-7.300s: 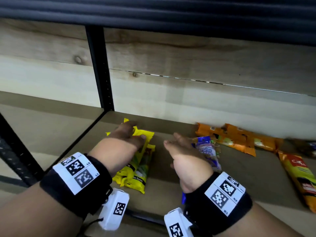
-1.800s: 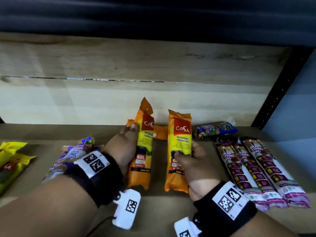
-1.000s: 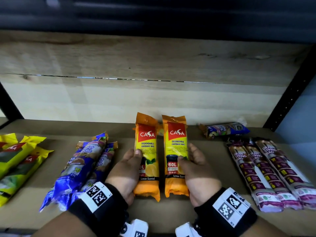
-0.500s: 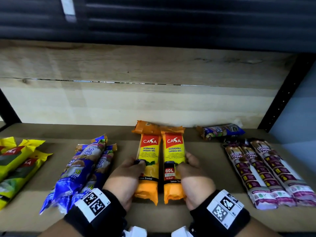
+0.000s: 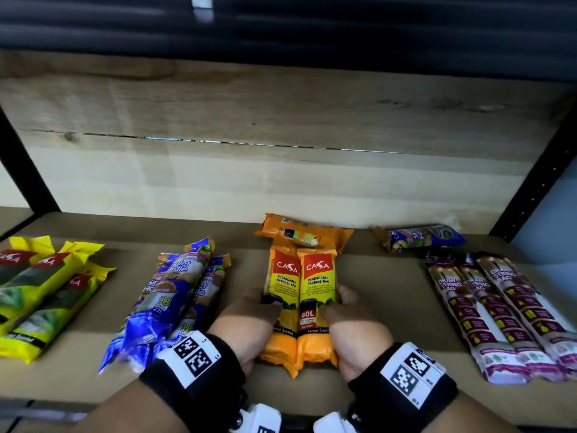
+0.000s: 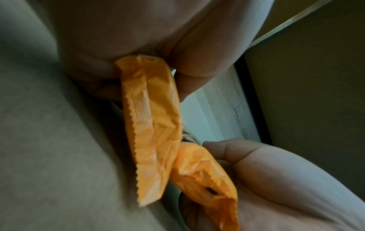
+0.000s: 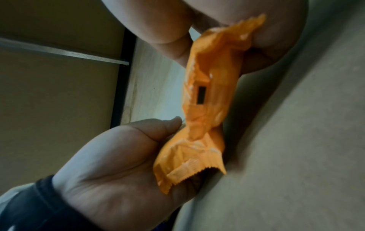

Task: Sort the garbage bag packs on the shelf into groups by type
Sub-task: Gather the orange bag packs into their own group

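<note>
Two orange Casa packs lie side by side, touching, in the middle of the shelf (image 5: pixel 390 295). My left hand (image 5: pixel 249 320) grips the left orange pack (image 5: pixel 282 285) from its outer side, thumb on top. My right hand (image 5: pixel 352 320) grips the right orange pack (image 5: pixel 318 282) the same way. Their far ends reach a third orange pack (image 5: pixel 299 235) lying crosswise at the back. In the left wrist view the left pack's crimped end (image 6: pixel 152 125) hangs below my palm. The right wrist view shows the right pack's end (image 7: pixel 209 93) under my fingers.
Yellow packs (image 5: pixel 40 289) lie at the far left and blue packs (image 5: pixel 175 295) left of centre. Three purple draw-string packs (image 5: pixel 499 314) lie on the right. A single blue pack (image 5: pixel 421 240) lies crosswise behind them. A wooden back wall and black uprights bound the shelf.
My hands have pressed the two orange packs together and slid them back against the crosswise orange pack. My fingers have curled tighter round the packs.
</note>
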